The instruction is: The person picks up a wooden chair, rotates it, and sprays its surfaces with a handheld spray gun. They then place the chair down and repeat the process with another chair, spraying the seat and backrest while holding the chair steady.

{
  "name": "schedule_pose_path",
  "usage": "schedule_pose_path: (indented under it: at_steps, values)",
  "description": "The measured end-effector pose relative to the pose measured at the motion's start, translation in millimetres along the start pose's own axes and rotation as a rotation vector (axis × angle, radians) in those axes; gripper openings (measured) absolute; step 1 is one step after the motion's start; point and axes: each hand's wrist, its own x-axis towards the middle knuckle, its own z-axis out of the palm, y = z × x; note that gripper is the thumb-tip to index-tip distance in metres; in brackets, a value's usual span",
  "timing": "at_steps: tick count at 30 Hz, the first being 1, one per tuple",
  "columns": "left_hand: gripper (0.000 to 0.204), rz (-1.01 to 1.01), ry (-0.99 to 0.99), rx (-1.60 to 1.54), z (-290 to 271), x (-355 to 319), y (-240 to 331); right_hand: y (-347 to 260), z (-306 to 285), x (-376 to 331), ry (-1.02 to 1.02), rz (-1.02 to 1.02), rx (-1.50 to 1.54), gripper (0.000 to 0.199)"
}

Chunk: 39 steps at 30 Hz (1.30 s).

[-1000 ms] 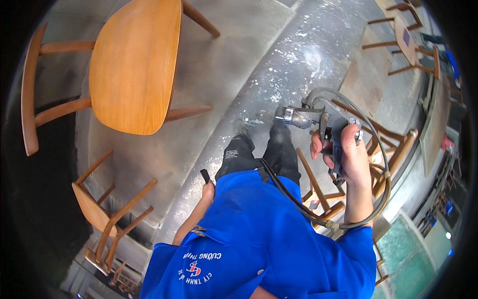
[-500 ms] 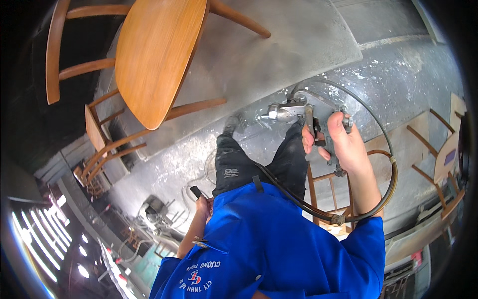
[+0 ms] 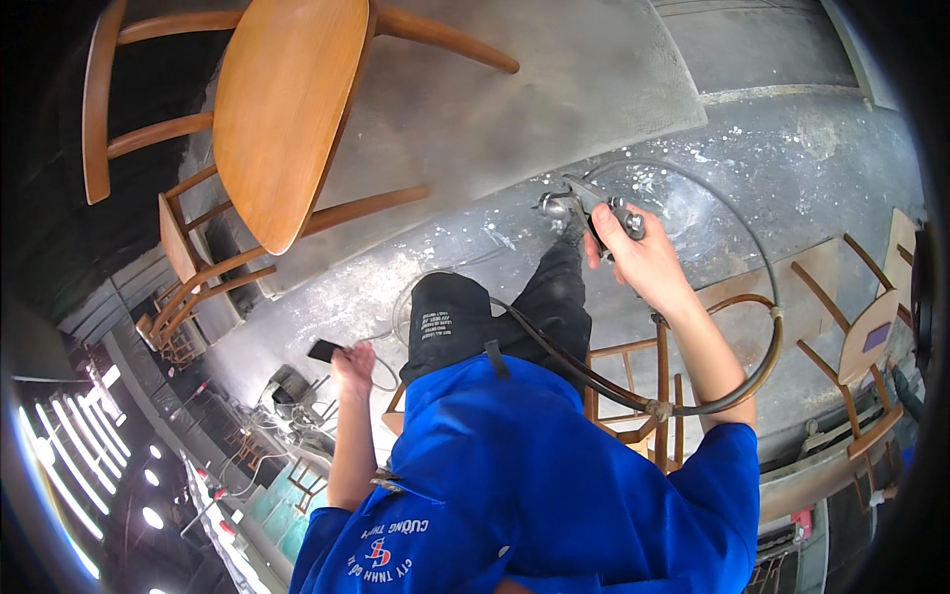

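Observation:
In my right hand (image 3: 638, 252) is a metal spray gun (image 3: 561, 206), the fingers wrapped round its handle. A dark air hose (image 3: 737, 218) loops from it past my forearm and across my waist. My left hand (image 3: 353, 364) is held out to the left with a small black rectangular block (image 3: 322, 350) in its fingers; its exact kind I cannot make out. A wooden chair (image 3: 287, 119) with an orange-brown seat is ahead at the upper left, apart from both hands. The spray gun points roughly left, over the floor by my right leg.
The chair is over a grey board or platform (image 3: 594, 89). More wooden chairs stand at the left (image 3: 178, 233) and right (image 3: 866, 342), and a chair frame (image 3: 633, 371) is beside my right leg. Pale specks mark the grey floor (image 3: 792, 158). Coiled hose lies left of my legs.
My left hand has swung outward and forward with the black block. My right hand has shifted a little up and left, turning the spray gun. My left leg has lifted or bent forward.

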Motion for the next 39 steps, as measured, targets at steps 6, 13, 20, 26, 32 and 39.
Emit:
schedule_pose_path:
  at_steps: [6,13,20,26,32,39]
  values:
    - [0.031,0.235,-0.213,-0.242,102,-65,58,18,8,18,0.094,0.045,-0.001,0.056]
    - [0.034,0.349,-0.418,-0.38,166,-136,71,2,19,9,0.142,0.028,-0.128,0.049]
    - [0.04,0.118,-0.7,-0.759,228,-159,85,-62,54,-38,0.323,-0.044,-0.234,0.049]
    - [0.026,-0.101,-0.59,-0.991,257,-142,140,-107,95,-74,0.454,-0.112,-0.276,0.057]
    - [0.023,-0.162,-0.503,-0.964,232,-90,165,-126,122,-89,0.593,-0.18,-0.165,0.055]
    - [0.021,-0.079,-0.508,-0.887,172,62,250,-134,138,-94,0.659,-0.208,-0.136,0.057]
